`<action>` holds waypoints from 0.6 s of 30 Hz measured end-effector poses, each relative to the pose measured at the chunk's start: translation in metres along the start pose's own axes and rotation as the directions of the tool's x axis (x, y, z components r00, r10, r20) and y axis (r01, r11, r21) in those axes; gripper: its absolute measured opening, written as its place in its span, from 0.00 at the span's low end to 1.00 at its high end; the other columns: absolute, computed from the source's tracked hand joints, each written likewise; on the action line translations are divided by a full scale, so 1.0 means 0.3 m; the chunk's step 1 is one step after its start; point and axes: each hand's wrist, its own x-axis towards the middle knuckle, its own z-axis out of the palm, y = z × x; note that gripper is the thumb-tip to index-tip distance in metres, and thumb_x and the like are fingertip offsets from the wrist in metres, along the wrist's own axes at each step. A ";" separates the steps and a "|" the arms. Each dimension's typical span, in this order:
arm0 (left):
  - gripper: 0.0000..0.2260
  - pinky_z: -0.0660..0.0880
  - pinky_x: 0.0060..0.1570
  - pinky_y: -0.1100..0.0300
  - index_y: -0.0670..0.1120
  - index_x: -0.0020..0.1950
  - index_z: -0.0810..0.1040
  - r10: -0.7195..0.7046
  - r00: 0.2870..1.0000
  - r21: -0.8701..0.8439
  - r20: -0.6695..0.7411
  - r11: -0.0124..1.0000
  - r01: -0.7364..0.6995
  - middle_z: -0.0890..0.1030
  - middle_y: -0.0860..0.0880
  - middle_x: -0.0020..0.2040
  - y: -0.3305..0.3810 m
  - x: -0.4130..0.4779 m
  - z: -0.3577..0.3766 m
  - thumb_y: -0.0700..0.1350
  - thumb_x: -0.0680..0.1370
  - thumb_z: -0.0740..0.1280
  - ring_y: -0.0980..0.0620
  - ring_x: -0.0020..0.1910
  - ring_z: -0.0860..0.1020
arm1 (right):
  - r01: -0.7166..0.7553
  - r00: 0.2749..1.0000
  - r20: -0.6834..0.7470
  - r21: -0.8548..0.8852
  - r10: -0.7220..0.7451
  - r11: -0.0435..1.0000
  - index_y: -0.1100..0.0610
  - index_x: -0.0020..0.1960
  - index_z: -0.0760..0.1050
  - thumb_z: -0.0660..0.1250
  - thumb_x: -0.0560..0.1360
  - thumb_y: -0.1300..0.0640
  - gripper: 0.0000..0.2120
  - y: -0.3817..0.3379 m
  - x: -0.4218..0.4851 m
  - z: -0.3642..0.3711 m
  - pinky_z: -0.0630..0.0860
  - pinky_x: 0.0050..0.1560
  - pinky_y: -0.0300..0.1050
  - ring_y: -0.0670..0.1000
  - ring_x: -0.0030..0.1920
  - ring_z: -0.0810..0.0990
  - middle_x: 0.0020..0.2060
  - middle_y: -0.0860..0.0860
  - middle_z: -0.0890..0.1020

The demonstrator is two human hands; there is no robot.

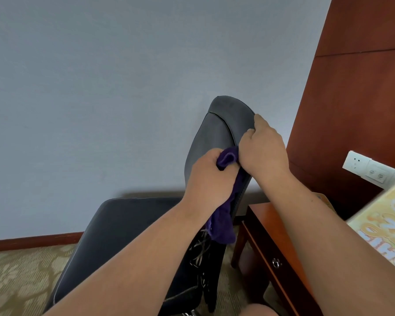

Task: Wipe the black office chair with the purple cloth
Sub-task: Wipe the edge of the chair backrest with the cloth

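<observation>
My left hand [206, 176] clutches the bunched purple cloth [225, 226] in curled fingers against the backrest of the black office chair [212, 133], my right hand [262, 151] gripping its side edge with bent fingers; I judge a hard push could swivel the chair away.

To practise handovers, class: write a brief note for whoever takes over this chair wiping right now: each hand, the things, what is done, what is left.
Left hand grips the purple cloth, bunched against the backrest of the black office chair; its tail hangs down.
Right hand grips the backrest's edge near the top.
Done: cloth is on the mid-backrest; how much is wiped cannot be told.
Left: likely the rest of the backrest, then the seat.
</observation>
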 end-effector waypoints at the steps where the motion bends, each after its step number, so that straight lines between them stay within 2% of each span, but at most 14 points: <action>1: 0.10 0.71 0.34 0.58 0.51 0.38 0.72 0.019 1.000 0.025 0.005 1.000 -0.019 0.75 0.55 0.32 -0.009 -0.005 0.000 0.49 0.79 0.66 0.53 0.32 0.74 | 0.002 1.000 0.020 0.005 -0.002 1.000 0.63 0.70 0.68 0.52 0.81 0.64 0.18 0.000 -0.005 -0.006 0.65 0.44 0.43 0.58 0.51 0.74 0.61 0.60 0.77; 3: 0.08 0.76 0.40 0.54 0.50 0.45 0.74 0.039 0.999 0.079 0.027 0.996 -0.041 0.78 0.52 0.38 -0.046 -0.015 -0.007 0.52 0.81 0.65 0.50 0.38 0.78 | 0.006 0.999 0.033 0.010 -0.006 1.000 0.63 0.76 0.63 0.52 0.82 0.66 0.22 0.001 -0.011 -0.015 0.61 0.43 0.40 0.55 0.52 0.72 0.64 0.60 0.75; 5: 0.07 0.78 0.42 0.53 0.51 0.48 0.74 0.017 0.998 0.109 0.060 0.994 -0.023 0.80 0.51 0.40 -0.099 -0.019 -0.024 0.53 0.82 0.63 0.50 0.39 0.79 | 0.015 0.999 0.045 0.012 -0.015 1.000 0.63 0.76 0.62 0.51 0.82 0.66 0.23 -0.002 -0.013 -0.019 0.61 0.44 0.40 0.55 0.52 0.71 0.67 0.59 0.74; 7: 0.08 0.78 0.42 0.52 0.51 0.46 0.73 -0.053 0.995 0.131 0.082 0.991 0.042 0.79 0.51 0.38 -0.162 -0.020 -0.047 0.53 0.82 0.62 0.51 0.36 0.78 | 0.003 0.999 0.052 0.018 -0.004 1.000 0.61 0.78 0.60 0.51 0.82 0.65 0.24 -0.004 -0.009 -0.014 0.59 0.42 0.37 0.55 0.52 0.71 0.67 0.59 0.73; 9: 0.11 0.75 0.38 0.54 0.51 0.43 0.71 -0.153 0.984 0.159 0.086 0.978 0.138 0.77 0.53 0.35 -0.222 -0.027 -0.068 0.54 0.83 0.61 0.54 0.32 0.75 | -0.013 0.999 0.044 0.027 0.012 1.000 0.59 0.79 0.59 0.51 0.82 0.63 0.25 -0.005 -0.005 -0.005 0.59 0.41 0.37 0.55 0.50 0.70 0.64 0.59 0.75; 11: 0.11 0.73 0.35 0.58 0.51 0.43 0.72 -0.227 0.971 0.184 0.081 0.960 0.209 0.77 0.53 0.34 -0.263 -0.035 -0.078 0.55 0.83 0.60 0.55 0.31 0.74 | -0.021 1.000 0.018 0.006 0.021 1.000 0.60 0.74 0.65 0.52 0.82 0.61 0.21 -0.004 -0.003 0.001 0.64 0.44 0.42 0.56 0.48 0.71 0.58 0.59 0.77; 14: 0.12 0.75 0.39 0.57 0.48 0.48 0.76 -0.284 0.954 0.147 0.094 0.952 0.269 0.80 0.50 0.38 -0.265 -0.031 -0.083 0.55 0.83 0.60 0.52 0.35 0.76 | -0.016 0.999 -0.031 -0.032 0.015 0.999 0.60 0.61 0.70 0.52 0.81 0.58 0.13 -0.008 0.002 0.010 0.68 0.43 0.48 0.57 0.43 0.73 0.49 0.58 0.78; 17: 0.11 0.78 0.46 0.53 0.48 0.50 0.78 -0.259 0.963 0.066 0.069 0.965 0.255 0.83 0.48 0.43 -0.202 -0.009 -0.085 0.54 0.82 0.63 0.47 0.42 0.81 | -0.010 0.999 -0.031 -0.040 0.008 0.999 0.60 0.60 0.70 0.52 0.81 0.58 0.12 -0.009 -0.002 0.007 0.67 0.43 0.47 0.57 0.43 0.73 0.48 0.58 0.78; 18: 0.11 0.78 0.46 0.53 0.48 0.49 0.78 -0.216 0.976 0.045 0.038 0.976 0.214 0.83 0.48 0.43 -0.170 -0.002 -0.082 0.54 0.82 0.64 0.48 0.43 0.82 | -0.007 1.000 -0.020 -0.041 0.006 0.999 0.61 0.61 0.70 0.52 0.81 0.59 0.13 -0.008 -0.004 0.006 0.66 0.42 0.46 0.57 0.43 0.72 0.50 0.59 0.78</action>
